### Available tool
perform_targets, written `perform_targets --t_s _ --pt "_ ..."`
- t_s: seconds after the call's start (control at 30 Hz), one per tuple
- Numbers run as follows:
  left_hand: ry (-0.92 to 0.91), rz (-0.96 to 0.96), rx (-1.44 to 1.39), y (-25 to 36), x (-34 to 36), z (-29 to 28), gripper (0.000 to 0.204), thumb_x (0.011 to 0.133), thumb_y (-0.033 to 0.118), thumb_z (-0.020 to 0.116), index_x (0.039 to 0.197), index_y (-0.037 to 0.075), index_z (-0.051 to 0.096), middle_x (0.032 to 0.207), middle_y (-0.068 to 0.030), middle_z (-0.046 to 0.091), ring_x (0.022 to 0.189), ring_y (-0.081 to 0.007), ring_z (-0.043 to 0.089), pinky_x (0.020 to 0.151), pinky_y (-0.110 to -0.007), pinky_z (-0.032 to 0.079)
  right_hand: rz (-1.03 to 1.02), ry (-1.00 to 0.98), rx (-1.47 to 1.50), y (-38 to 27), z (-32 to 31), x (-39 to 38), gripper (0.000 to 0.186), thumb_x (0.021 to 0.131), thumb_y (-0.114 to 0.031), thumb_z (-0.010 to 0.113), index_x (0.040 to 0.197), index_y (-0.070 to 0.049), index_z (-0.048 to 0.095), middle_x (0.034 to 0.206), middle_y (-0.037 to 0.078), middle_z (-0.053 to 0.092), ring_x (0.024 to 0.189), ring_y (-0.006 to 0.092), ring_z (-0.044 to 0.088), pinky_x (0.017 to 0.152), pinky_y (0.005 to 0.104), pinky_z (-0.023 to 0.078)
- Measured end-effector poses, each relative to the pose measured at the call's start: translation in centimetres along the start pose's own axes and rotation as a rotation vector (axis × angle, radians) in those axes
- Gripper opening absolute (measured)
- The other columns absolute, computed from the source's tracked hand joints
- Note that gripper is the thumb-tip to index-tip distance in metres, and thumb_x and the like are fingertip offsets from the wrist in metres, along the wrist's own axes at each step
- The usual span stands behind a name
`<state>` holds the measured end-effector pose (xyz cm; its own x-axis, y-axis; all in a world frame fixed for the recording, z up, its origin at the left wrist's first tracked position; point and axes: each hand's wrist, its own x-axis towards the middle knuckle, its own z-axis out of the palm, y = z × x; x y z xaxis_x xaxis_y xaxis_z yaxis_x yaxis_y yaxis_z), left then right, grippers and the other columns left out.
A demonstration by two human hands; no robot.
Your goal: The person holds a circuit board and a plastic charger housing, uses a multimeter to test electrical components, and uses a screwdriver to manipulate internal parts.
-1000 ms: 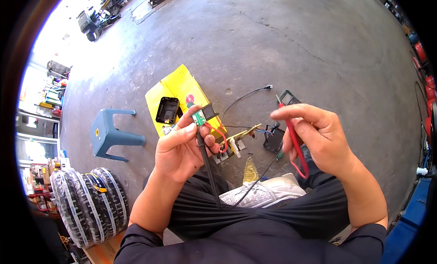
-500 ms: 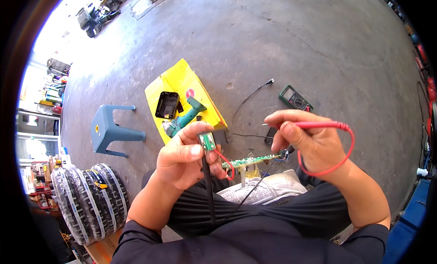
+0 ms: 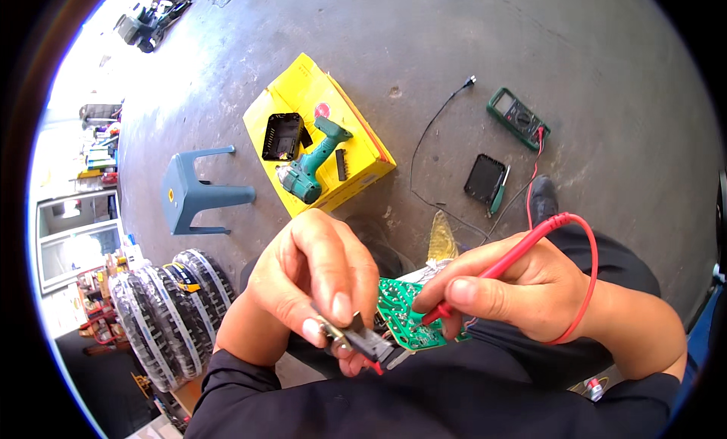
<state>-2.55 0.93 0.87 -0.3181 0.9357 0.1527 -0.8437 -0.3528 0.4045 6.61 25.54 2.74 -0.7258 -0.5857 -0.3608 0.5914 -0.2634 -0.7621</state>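
Observation:
My right hand (image 3: 515,287) is closed round a red multimeter probe (image 3: 522,246), its lower end down at a green circuit board (image 3: 405,310); I cannot tell whether the tip touches. The board lies over my lap with its soldered underside facing up. My left hand (image 3: 318,287) pinches a small connector board (image 3: 333,337) beside the green board's left edge. A black piece (image 3: 371,344) sticks out between them, and a bit of red wire shows beneath. The multimeter (image 3: 519,118), dark green, lies on the floor at the far right, with the red lead plugged in.
A yellow box (image 3: 363,147) carries a teal power tool (image 3: 314,162) and a black battery casing (image 3: 283,136). Right of it are a plug cord (image 3: 413,159), a black cover (image 3: 485,178) and a screwdriver (image 3: 500,189). At left are a blue stool (image 3: 189,193) and wrapped tyres (image 3: 163,318).
My right hand has lowered the red probe to the green circuit board, which is now turned with its flat face up. My left hand has turned over and moved down with the small connector board.

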Motion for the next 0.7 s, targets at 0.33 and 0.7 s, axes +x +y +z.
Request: perform_targets --t_s 0.33,0.7 --pt "-0.058 -0.057 -0.051 0.1 1.1 -1.1 0.034 0.077 -0.011 0.074 0.108 -0.001 0.069 0.087 -0.0267 0.068 0.075 -0.0402 0.073 0.066 -0.046 0.061 -0.109 -0.004 -0.007 0.7 -0.8 0.5 0.033 0.103 -0.026 0.056 0.097 0.003 0.072 0.078 0.007 0.069 0.077 0.013 0.065 0.07 0.0292 0.051" --pt "-0.032 0.003 -0.005 0.1 0.7 -1.7 0.04 0.079 -0.011 0.07 0.117 -0.003 0.061 0.087 -0.0256 0.065 0.073 -0.0398 0.071 0.065 -0.049 0.062 -0.033 0.025 0.055 -0.1 -1.0 0.5 0.032 0.103 -0.022 0.057 0.113 0.006 0.07 0.099 0.013 0.073 0.086 0.0178 0.069 0.079 0.0309 0.054"
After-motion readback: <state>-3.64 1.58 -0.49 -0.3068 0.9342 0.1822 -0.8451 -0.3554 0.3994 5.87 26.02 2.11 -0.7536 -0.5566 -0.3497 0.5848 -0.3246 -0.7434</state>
